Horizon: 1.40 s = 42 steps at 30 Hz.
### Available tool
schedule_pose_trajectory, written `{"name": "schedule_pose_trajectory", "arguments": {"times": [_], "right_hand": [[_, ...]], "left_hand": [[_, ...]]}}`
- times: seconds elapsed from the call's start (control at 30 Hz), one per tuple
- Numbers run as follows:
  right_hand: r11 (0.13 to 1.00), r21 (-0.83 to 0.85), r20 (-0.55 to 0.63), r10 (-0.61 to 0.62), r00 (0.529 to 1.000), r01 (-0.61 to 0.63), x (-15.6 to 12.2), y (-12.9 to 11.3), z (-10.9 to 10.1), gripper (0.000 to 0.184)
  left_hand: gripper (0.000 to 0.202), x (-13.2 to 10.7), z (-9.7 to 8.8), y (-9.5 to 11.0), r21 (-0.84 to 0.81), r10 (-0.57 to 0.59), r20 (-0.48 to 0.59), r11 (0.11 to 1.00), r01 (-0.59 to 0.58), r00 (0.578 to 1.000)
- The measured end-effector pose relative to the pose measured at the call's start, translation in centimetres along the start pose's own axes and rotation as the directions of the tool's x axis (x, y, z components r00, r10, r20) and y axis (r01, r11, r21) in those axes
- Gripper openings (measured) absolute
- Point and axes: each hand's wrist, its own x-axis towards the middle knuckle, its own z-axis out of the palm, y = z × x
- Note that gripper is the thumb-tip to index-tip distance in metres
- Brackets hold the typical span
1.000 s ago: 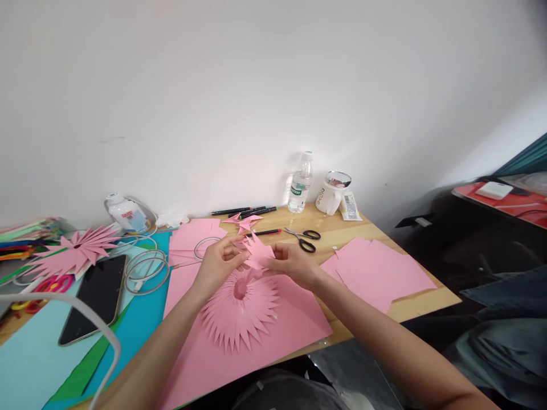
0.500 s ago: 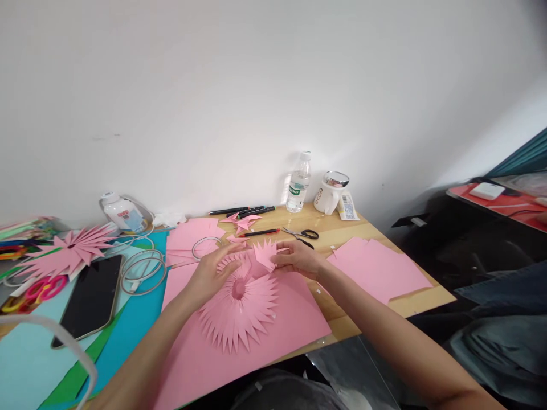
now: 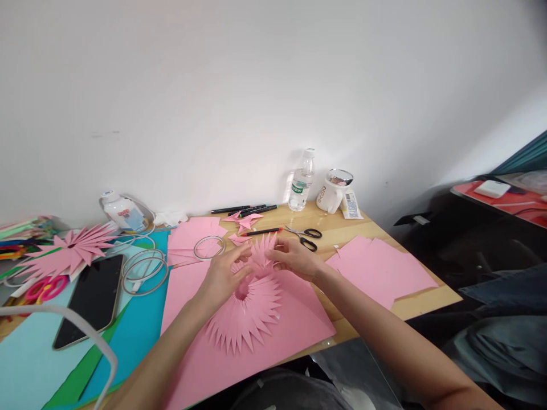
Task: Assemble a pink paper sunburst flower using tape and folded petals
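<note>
A pink folded-paper flower (image 3: 245,319), pleated into many pointed petals around a central hole, lies over a large pink sheet (image 3: 299,336). My right hand (image 3: 294,259) pinches its raised upper part, where several points stand up between my hands. From the other side my left hand (image 3: 224,276) curls its fingers and thumb around the flower's upper left edge. That hand covers part of the pleats, so its exact grip is partly hidden.
Scissors (image 3: 308,238) and a black pen (image 3: 261,232) lie beyond my hands. A water bottle (image 3: 301,181) and a mug (image 3: 333,193) stand by the wall. Pink sheets (image 3: 380,267) lie right; a phone (image 3: 92,302), coiled cable (image 3: 145,273) and another paper flower (image 3: 70,247) lie left.
My left hand has moved slightly right and its fingers have closed in on the flower. The raised points, held by my right hand, have shifted and fanned out.
</note>
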Motion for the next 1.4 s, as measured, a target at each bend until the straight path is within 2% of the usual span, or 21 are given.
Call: {"name": "schedule_pose_trajectory", "arguments": {"times": [0.1, 0.2, 0.27, 0.37, 0.47, 0.63, 0.7, 0.8, 0.83, 0.9, 0.97, 1.03, 1.1, 1.13, 1.17, 1.23, 1.4], "right_hand": [[0.998, 0.013, 0.079, -0.07, 0.994, 0.069, -0.5, -0.7, 0.8, 0.041], [0.995, 0.03, 0.128, -0.103, 0.986, 0.1, -0.6, -0.9, 1.1, 0.042], [0.993, 0.011, 0.099, -0.115, 0.988, 0.115, -0.4, -0.5, 1.0, 0.039], [0.992, -0.037, -0.023, -0.121, 0.992, 0.12, 0.2, 0.4, 0.8, 0.035], [0.988, -0.081, -0.118, -0.137, 0.984, 0.128, 1.0, 0.8, 0.5, 0.038], [0.956, -0.246, -0.141, -0.196, 0.97, 0.157, 1.9, 0.2, 0.5, 0.049], [0.945, -0.284, -0.103, -0.197, 0.975, 0.161, 2.2, 0.1, 0.4, 0.045], [0.957, -0.254, -0.025, -0.151, 0.988, 0.14, 2.1, 0.3, -0.2, 0.032], [0.969, -0.217, -0.04, -0.126, 0.991, 0.115, 2.0, 0.4, -0.5, 0.033], [0.993, -0.116, -0.118, -0.051, 0.992, 0.037, 1.4, 0.8, -1.4, 0.037], [0.999, -0.023, -0.181, 0.038, 0.983, -0.043, 0.8, 1.2, -2.3, 0.038], [0.996, 0.02, -0.211, 0.089, 0.974, -0.087, 0.2, 1.7, -3.0, 0.037], [0.993, 0.034, -0.241, 0.115, 0.964, -0.11, -0.1, 2.1, -3.2, 0.039], [0.992, 0.037, -0.256, 0.123, 0.959, -0.117, -0.2, 2.3, -3.2, 0.041], [0.992, 0.035, -0.265, 0.126, 0.956, -0.121, -0.2, 2.5, -3.1, 0.044], [0.993, 0.025, -0.252, 0.119, 0.96, -0.116, -0.2, 2.6, -2.8, 0.047], [0.995, 0.034, -0.189, 0.102, 0.977, -0.098, 0.3, 2.7, -2.2, 0.048]], "left_hand": [[0.043, 0.3, 0.0, 1.1, -0.057, -0.004, 0.036, 0.998, 0.006, 0.999], [0.033, 0.6, -0.1, 1.8, -0.065, -0.002, 0.042, 0.998, 0.005, 0.999], [0.025, 0.9, 0.1, 1.8, -0.117, -0.055, 0.015, 0.992, 0.056, 0.998], [0.018, 1.5, 1.0, 1.3, -0.287, -0.153, -0.007, 0.947, 0.145, 0.988], [0.017, 2.4, 1.7, 0.3, -0.377, -0.197, -0.056, 0.912, 0.162, 0.979], [0.023, 4.0, 2.0, -0.5, -0.449, -0.221, -0.09, 0.879, 0.159, 0.971], [0.028, 4.2, 1.9, -0.4, -0.449, -0.219, -0.109, 0.881, 0.149, 0.97], [0.038, 3.4, 1.0, -0.4, -0.386, -0.151, -0.12, 0.918, 0.095, 0.981], [0.043, 2.8, 0.5, -0.4, -0.343, -0.098, -0.114, 0.938, 0.053, 0.989], [0.048, 1.1, -0.7, -0.7, -0.164, 0.045, -0.003, 0.985, -0.045, 0.999], [0.059, -0.7, -1.6, -1.3, 0.005, 0.16, 0.165, 0.987, -0.163, 0.973], [0.073, -2.2, -1.8, -2.1, 0.131, 0.245, 0.277, 0.948, -0.29, 0.929], [0.073, -3.0, -1.3, -2.9, 0.184, 0.34, 0.344, 0.89, -0.418, 0.875], [0.064, -3.1, -0.8, -3.2, 0.199, 0.371, 0.363, 0.865, -0.46, 0.854], [0.055, -3.2, -0.4, -3.4, 0.21, 0.395, 0.357, 0.849, -0.485, 0.846], [0.043, -3.1, 0.4, -3.5, 0.225, 0.407, 0.316, 0.846, -0.484, 0.857], [0.034, -3.0, 1.0, -2.9, 0.228, 0.388, 0.253, 0.866, -0.444, 0.886]]}}
